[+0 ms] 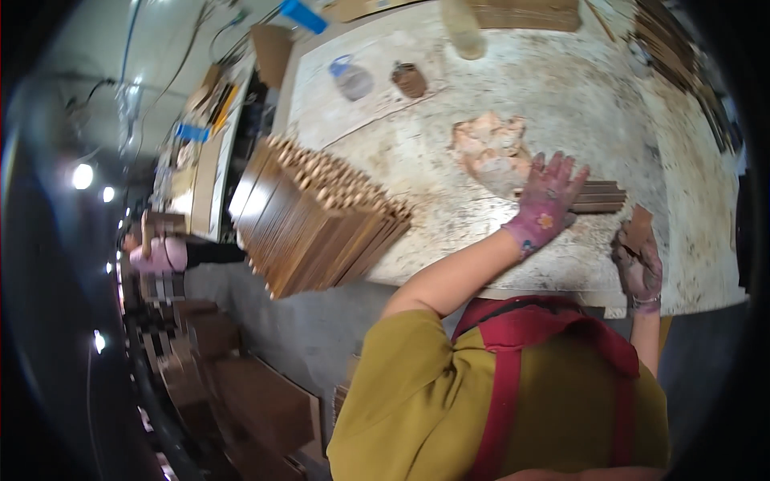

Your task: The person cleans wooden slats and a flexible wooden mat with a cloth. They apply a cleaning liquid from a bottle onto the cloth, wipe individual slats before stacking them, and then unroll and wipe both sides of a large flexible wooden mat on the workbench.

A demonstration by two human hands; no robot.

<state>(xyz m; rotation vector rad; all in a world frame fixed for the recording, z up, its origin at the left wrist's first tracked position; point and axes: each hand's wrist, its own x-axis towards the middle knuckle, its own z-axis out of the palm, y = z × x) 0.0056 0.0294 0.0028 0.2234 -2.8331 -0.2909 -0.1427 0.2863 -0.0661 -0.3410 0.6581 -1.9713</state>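
My left hand [548, 199], in a stained pink glove with a flower print, lies flat with fingers stretched at the left end of a short row of brown wooden strips [600, 197]. Part of the strips is hidden under it. Near the table's front edge, past their right end, my right hand [642, 268] is gloved too and closed on a small flat brown piece [639, 229]. Whether that piece is sandpaper or thin board I cannot tell. Just beyond my left hand sits a crumpled, pale orange lump [491, 148], cloth-like or putty-like.
A big stack of brown boards [313, 228] with round pale pegs stands at the table's left edge. Farther back on the worn table [561, 88] are a clear bottle [350, 78], a brown jar [410, 79] and a tall translucent bottle [464, 30]. A person [160, 252] works at far left.
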